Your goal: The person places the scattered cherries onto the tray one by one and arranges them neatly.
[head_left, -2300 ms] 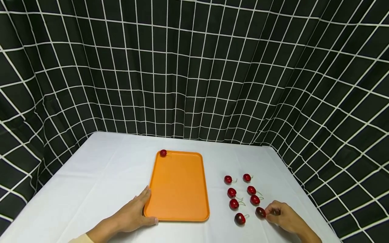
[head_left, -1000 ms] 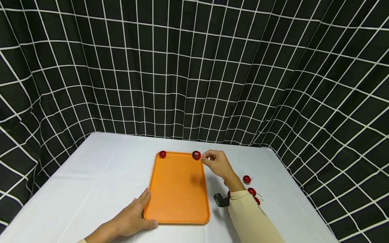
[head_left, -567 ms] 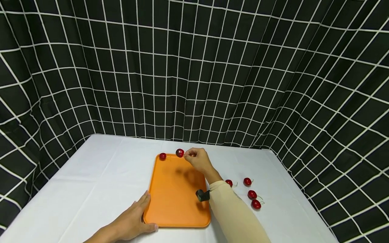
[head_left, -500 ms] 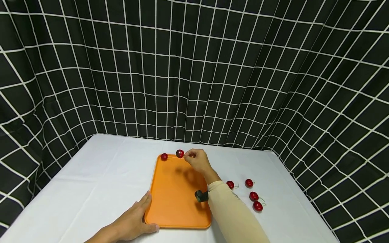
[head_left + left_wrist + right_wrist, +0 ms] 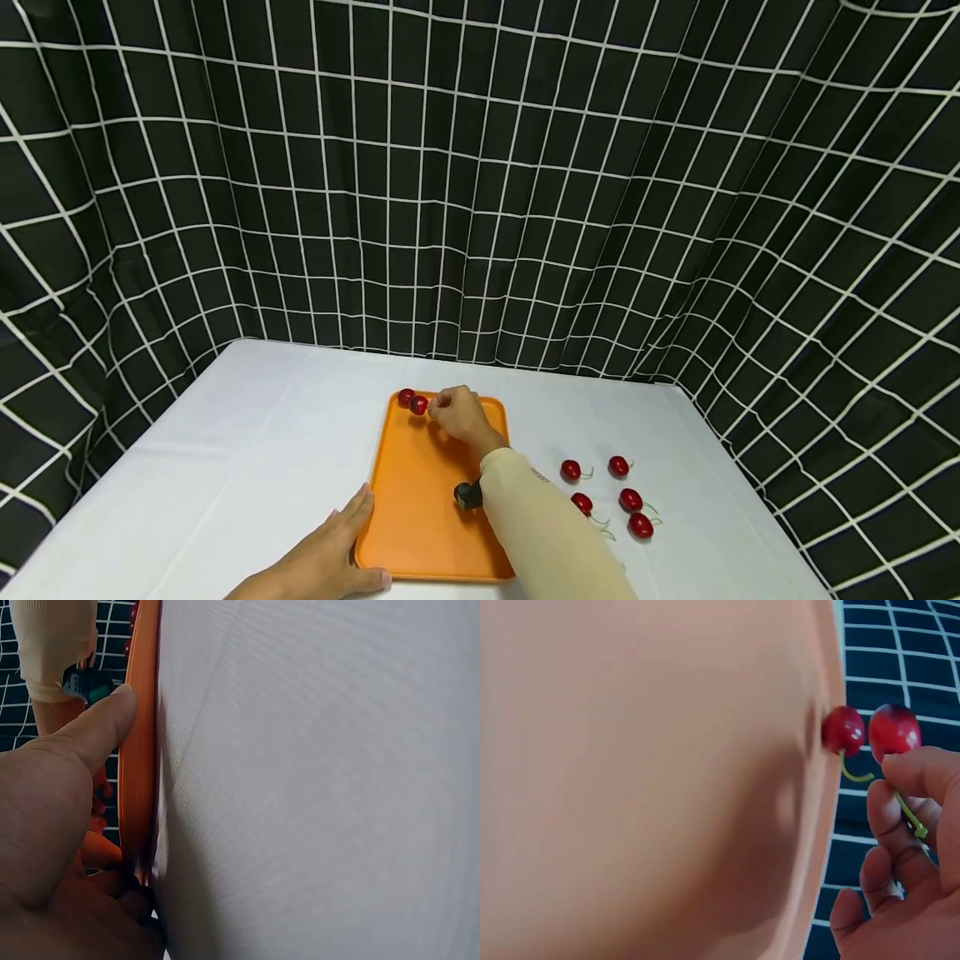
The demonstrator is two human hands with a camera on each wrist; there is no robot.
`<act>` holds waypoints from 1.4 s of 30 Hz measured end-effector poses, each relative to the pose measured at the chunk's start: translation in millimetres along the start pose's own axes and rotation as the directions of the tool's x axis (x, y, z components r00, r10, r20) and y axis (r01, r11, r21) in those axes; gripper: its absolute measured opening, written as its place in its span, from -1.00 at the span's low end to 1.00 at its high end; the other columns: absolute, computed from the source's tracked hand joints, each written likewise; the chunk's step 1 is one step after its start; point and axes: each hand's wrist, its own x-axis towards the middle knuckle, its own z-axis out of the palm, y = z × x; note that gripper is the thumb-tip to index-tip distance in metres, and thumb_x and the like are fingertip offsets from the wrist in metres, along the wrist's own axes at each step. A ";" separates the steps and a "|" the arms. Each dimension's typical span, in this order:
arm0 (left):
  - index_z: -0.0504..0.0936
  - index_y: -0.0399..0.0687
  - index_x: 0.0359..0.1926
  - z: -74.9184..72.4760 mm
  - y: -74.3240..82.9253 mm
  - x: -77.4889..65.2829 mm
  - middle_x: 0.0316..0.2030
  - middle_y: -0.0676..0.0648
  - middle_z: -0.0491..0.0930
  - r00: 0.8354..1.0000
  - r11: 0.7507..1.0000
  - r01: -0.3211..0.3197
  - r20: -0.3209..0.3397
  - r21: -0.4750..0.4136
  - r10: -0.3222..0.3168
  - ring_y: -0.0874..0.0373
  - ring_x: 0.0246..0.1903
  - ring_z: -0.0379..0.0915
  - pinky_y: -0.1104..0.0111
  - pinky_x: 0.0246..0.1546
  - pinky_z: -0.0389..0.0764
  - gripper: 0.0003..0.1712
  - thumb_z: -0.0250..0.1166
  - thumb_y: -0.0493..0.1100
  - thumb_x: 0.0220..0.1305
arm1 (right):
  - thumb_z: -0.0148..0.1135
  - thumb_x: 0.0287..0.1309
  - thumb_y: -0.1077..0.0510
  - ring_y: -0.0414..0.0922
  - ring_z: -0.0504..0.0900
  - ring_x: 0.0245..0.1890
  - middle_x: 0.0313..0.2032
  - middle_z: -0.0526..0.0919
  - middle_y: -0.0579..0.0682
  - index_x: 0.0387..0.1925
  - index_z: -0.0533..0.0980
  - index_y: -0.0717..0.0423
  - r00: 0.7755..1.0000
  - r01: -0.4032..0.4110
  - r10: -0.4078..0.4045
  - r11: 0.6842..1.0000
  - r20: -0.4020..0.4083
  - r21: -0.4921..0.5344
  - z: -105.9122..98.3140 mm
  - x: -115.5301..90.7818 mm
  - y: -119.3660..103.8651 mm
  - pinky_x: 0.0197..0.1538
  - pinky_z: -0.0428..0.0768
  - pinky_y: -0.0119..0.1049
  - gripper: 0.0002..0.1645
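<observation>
My right hand (image 5: pixel 459 414) pinches a dark red cherry (image 5: pixel 418 405) by its stem, over the far left part of an orange tray (image 5: pixel 412 508). Beside it, another cherry (image 5: pixel 406 397) lies in the tray's far left corner. The right wrist view shows thumb and forefinger on the green stem, with the held cherry (image 5: pixel 895 729) close beside the corner one (image 5: pixel 844 729). At the tray's near left corner rests my left hand (image 5: pixel 326 546), straight fingers along the left side and thumb at the front edge. The left wrist view shows that thumb (image 5: pixel 105 724) against the tray's rim.
Several loose cherries with stems, such as this one (image 5: pixel 641 526), lie on the white tablecloth (image 5: pixel 247 450) right of the tray. My right sleeve (image 5: pixel 547 525) hides part of that area. A black-and-white grid curtain (image 5: pixel 465 183) encloses the table.
My right hand took up the dark cherry from the right of the table and carried it left over the tray to the corner cherry. My left hand stayed at the tray's corner.
</observation>
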 end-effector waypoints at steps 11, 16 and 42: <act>0.03 -0.60 0.36 1.0 0.3 1.9 0.41 -0.46 -0.19 1.000 0.999 -0.028 -0.007 -0.025 0.027 -0.61 0.26 -0.19 -0.40 0.12 -0.07 0.29 0.47 0.24 -0.02 | 0.32 0.07 0.27 -0.20 0.39 -0.58 -0.70 0.48 -0.18 -0.66 0.59 0.06 0.998 0.024 -0.017 0.995 0.064 -0.102 22.1 9.3 -2.1 -0.51 0.37 -0.39 -0.76; 0.08 -0.61 0.34 3.1 -2.8 2.5 0.39 -0.48 -0.14 1.000 1.000 0.000 -0.018 0.014 0.000 -0.72 0.17 -0.11 -0.43 0.04 0.07 0.25 0.49 0.22 -0.02 | 0.34 0.08 0.25 -0.20 0.40 -0.53 -0.62 0.52 -0.17 -0.63 0.60 0.06 0.996 0.046 -0.035 0.990 0.087 -0.135 27.3 11.3 -1.5 -0.48 0.41 -0.40 -0.79; 0.12 -0.65 0.31 5.4 -7.5 7.6 0.37 -0.54 -0.07 0.999 0.997 -0.022 -0.038 0.074 0.025 -0.70 0.15 -0.01 -0.42 0.04 0.13 0.24 0.50 0.21 -0.03 | 0.36 0.12 0.22 -0.17 0.44 -0.51 -0.60 0.53 -0.16 -0.54 0.61 0.01 0.999 -0.019 0.021 0.997 0.025 -0.072 17.2 14.4 -1.1 -0.47 0.44 -0.38 -0.85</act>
